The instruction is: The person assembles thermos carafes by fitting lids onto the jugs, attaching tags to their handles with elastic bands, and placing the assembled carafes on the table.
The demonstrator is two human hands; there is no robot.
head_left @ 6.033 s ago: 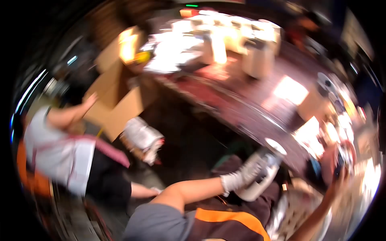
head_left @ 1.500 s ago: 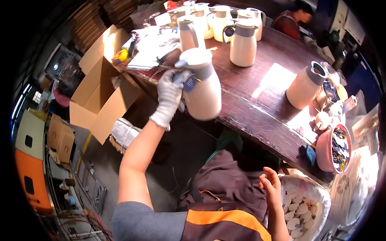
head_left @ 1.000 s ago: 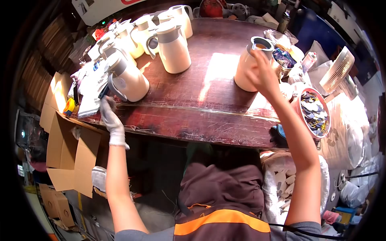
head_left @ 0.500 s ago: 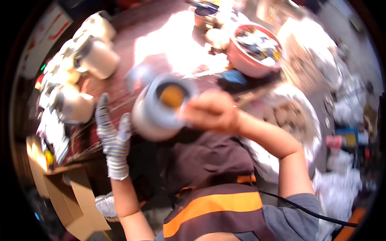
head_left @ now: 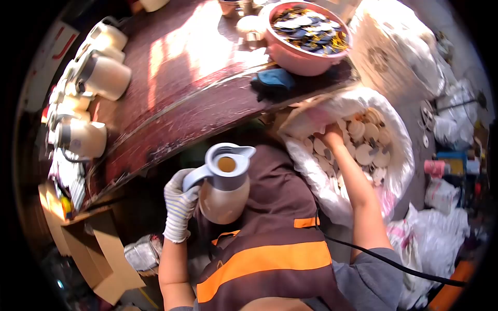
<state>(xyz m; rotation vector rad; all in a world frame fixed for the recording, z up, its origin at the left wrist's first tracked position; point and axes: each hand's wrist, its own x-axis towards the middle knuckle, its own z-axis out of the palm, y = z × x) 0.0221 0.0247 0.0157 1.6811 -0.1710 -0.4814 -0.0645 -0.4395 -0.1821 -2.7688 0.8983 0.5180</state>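
My left hand (head_left: 179,203), in a striped white glove, is wrapped round the grey handle of an open-topped jug (head_left: 224,199). The jug stands upright over my lap, with a grey collar and spout and an orange-brown spot visible inside. My bare right hand (head_left: 330,136) reaches into a plastic-lined basket (head_left: 296,155) of pale round lids (head_left: 365,154). Its fingertips are hidden among the lids and the lining, so I cannot tell what they touch.
Several lidded jugs (head_left: 107,76) stand along the left of the dark red table (head_left: 207,116). A pink bowl (head_left: 303,61) of tags and a blue cloth item (head_left: 275,78) lie near its right edge. An open carton (head_left: 96,254) is at lower left; plastic bags (head_left: 441,233) lie right.
The open jug has come from the table to my lap, and my left hand has taken its handle. My right hand has let go of the jug and moved into the basket. The view has turned right.
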